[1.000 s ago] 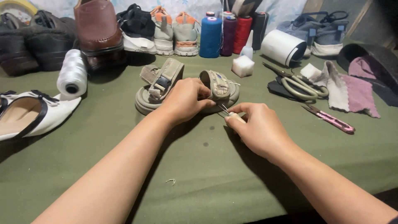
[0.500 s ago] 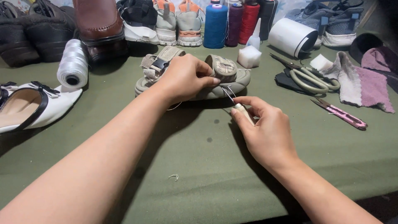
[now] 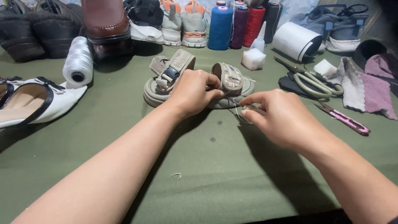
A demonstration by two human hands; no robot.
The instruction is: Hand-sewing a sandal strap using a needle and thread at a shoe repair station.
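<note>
Since the earlier frames, the right hand (image 3: 286,120) has drawn a little away from the beige strapped sandal (image 3: 199,85), toward the near right, and a thin pale thread (image 3: 237,111) now shows between its pinched fingertips (image 3: 248,108) and the sandal's front strap; the stitch looks pulled through and is being drawn taut. Its grip is clenched on something small, most likely a needle, though that is too fine to make out. The left hand (image 3: 192,92) lies over the middle of the sandal, its grip closed around the sole and pressing it down on the green cloth-covered desk (image 3: 199,174). Far left stands a white thread spool (image 3: 78,61); far off are blue, purple and red thread cones (image 3: 238,23); to the right lie grey-handled scissors (image 3: 309,81) and pink thread snips (image 3: 344,119).
</note>
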